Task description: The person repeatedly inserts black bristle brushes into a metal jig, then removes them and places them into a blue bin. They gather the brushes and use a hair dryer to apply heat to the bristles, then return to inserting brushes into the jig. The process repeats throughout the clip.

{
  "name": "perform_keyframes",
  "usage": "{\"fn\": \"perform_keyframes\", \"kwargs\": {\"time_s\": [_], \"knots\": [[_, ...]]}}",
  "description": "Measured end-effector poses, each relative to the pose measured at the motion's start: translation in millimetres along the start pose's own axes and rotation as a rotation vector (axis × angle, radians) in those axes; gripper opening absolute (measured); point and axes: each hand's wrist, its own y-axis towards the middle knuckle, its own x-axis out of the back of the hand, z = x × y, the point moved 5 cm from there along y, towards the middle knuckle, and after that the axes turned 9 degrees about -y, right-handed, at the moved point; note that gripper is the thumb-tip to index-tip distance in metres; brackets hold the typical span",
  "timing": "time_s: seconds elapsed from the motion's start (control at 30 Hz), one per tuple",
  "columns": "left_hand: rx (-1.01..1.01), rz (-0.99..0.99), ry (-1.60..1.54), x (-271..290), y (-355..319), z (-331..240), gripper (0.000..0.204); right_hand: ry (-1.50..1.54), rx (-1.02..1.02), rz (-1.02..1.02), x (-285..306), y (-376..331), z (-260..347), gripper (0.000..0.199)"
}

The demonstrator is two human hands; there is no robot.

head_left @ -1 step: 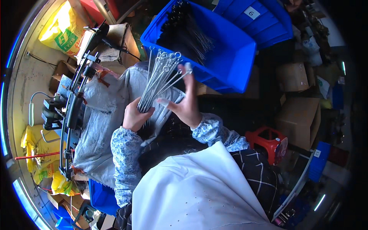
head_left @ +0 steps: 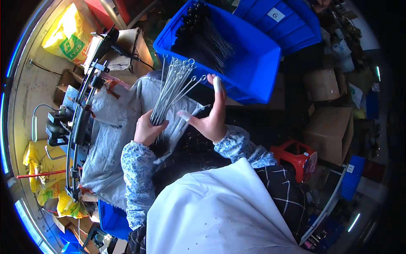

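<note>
My left hand (head_left: 148, 128) is closed around a bundle of thin twisted-wire rods (head_left: 171, 91). Small ring loops top the rods, which fan out upward; their lower ends are hidden below the hand and against dark cloth. To the right of the bundle, my right hand (head_left: 211, 122) has its thumb and fingers apart, with white wrapping on the thumb and a finger. One fingertip is close to the loop of the rightmost rod; whether it touches cannot be made out. A grey-white sack cloth (head_left: 112, 139) lies beneath and left of the bundle.
Beyond my hands is a blue bin (head_left: 258, 76) holding several black-ended wire pieces (head_left: 203, 38). A metal-framed device (head_left: 80, 122) stands at left. A red stool (head_left: 296, 158) and cardboard boxes (head_left: 327, 133) are at right.
My right hand has shifted slightly right, away from the bundle, and its fingers have spread. The left hand and the rods have barely moved.
</note>
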Motion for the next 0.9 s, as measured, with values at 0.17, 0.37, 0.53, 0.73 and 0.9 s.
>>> {"fn": "perform_keyframes", "kwargs": {"time_s": [0.17,0.37,0.53,0.73,0.9], "knots": [[0.081,0.199,0.585,-41.2,12.6,-10.5,0.032,-0.754,0.644,0.594,-36.2,-25.2,-7.9,0.034],[-0.227,0.098,0.757,-78.0,4.5,-45.6,0.059,-0.532,0.489,0.721,-49.1,-33.8,-89.9,0.007],[-0.39,-0.139,0.563,-29.7,-51.1,-106.2,0.047,-0.522,-0.248,0.621,-32.6,16.3,-204.1,0.031],[0.005,-0.522,0.104,30.6,-130.4,-29.5,0.026,-0.57,-0.496,0.391,-68.5,56.8,-334.2,0.044],[0.168,-0.878,-0.385,47.0,-237.4,50.0,0.02,-0.325,-0.601,1.202,-162.1,-22.3,-451.0,0.084]]}}
